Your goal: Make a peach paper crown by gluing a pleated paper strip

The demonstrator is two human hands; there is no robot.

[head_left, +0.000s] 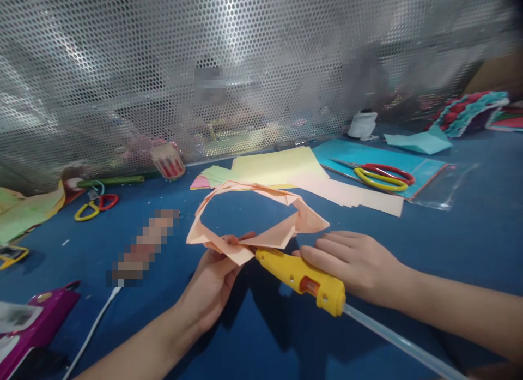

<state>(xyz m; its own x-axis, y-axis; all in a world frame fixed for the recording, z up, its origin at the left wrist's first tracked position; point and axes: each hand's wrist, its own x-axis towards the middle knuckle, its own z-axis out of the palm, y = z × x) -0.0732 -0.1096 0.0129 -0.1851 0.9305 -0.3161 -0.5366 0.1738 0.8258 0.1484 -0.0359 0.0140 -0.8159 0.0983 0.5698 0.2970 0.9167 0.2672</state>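
A ring of folded peach paper (308,213) hangs over the blue table, its near edge pinched by my left hand (214,287). My right hand (353,263) is wrapped round a yellow hot glue gun (281,265), whose nozzle points left at the overlapping paper flaps beside my left fingertips. Whether the tip touches the paper is hidden. A long clear glue stick (396,336) runs out of the gun's back end toward the lower right.
Behind the ring lie yellow paper sheets (278,164), peach strips (351,193) and red-and-yellow scissors (384,175) on a blue packet. More scissors (98,204), a pixelated object with a white cable (96,325) and a purple item (44,325) are left. Perforated metal (245,69) stands behind.
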